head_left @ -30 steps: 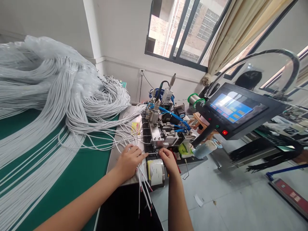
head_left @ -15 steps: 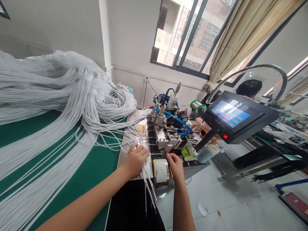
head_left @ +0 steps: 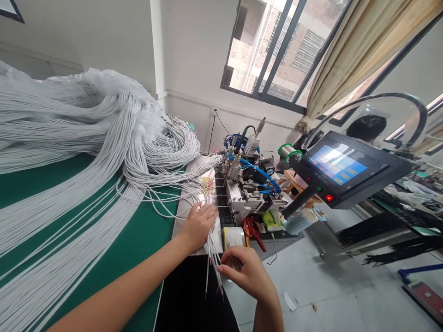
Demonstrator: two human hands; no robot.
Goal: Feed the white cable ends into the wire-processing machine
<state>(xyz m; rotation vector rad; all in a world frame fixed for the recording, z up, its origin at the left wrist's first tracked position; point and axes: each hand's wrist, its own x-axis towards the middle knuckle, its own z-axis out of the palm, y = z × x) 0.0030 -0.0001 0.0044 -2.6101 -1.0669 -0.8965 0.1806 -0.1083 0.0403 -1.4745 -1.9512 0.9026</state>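
My left hand [head_left: 198,224] rests on the metal plate [head_left: 180,216] in front of the small wire machine [head_left: 247,191], fingers curled over a few thin white wires [head_left: 212,251] that hang over the bench edge. My right hand [head_left: 246,271] is below and to the right, at the hanging ends of those wires, its fingers pinching them near the red-tipped ends. A huge bundle of white cables [head_left: 76,138] spreads over the green bench [head_left: 131,244] to the left.
A touch-screen control panel [head_left: 341,167] on an arm stands right of the machine. Red-handled scissors [head_left: 252,229] and a tape roll [head_left: 232,236] lie at the machine's front. Another person's head [head_left: 367,127] shows behind the panel. Grey floor lies below right.
My right hand has dropped away from the machine's front down to the hanging wire ends. The left hand stays on the wires at the plate. The camera view shifted slightly.
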